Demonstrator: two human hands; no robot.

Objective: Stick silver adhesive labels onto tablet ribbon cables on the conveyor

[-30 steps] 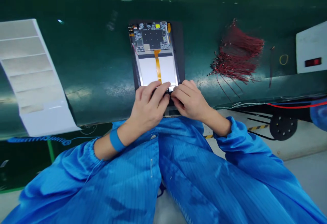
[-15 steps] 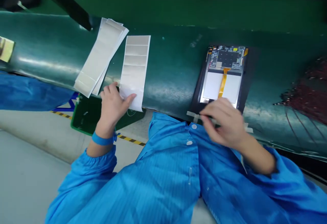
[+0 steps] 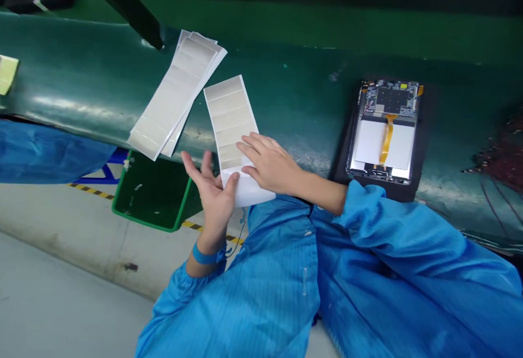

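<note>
1. Label sheet (image 3: 226, 115): one, beige strips on white backing. I find it slanted, its upper part over the green surface (image 3: 294, 96), its lower white end past the near edge, under both hands.
2. Left hand (image 3: 214, 197), blue wristband (image 3: 206, 254): thumb across the sheet's lower left side, other fingers fanned out to the left. Grip: fingers apart; whether the thumb pinches the paper, I cannot tell.
3. Right hand (image 3: 272, 164): laid over the sheet's right side, fingers reaching across the labels. Grip: whether clamped on anything, I cannot tell.
4. Stack of sheets (image 3: 180, 91): overlapping, tilted, to the left of the label sheet.
5. Opened tablet (image 3: 370, 140): on a black mat (image 3: 423, 156), well to the right, orange ribbon (image 3: 387, 143) down its middle.
6. Red wires (image 3: 506, 162): bunched at my far right, blurred.
7. Green bin (image 3: 143, 222): below the surface's edge.
</note>
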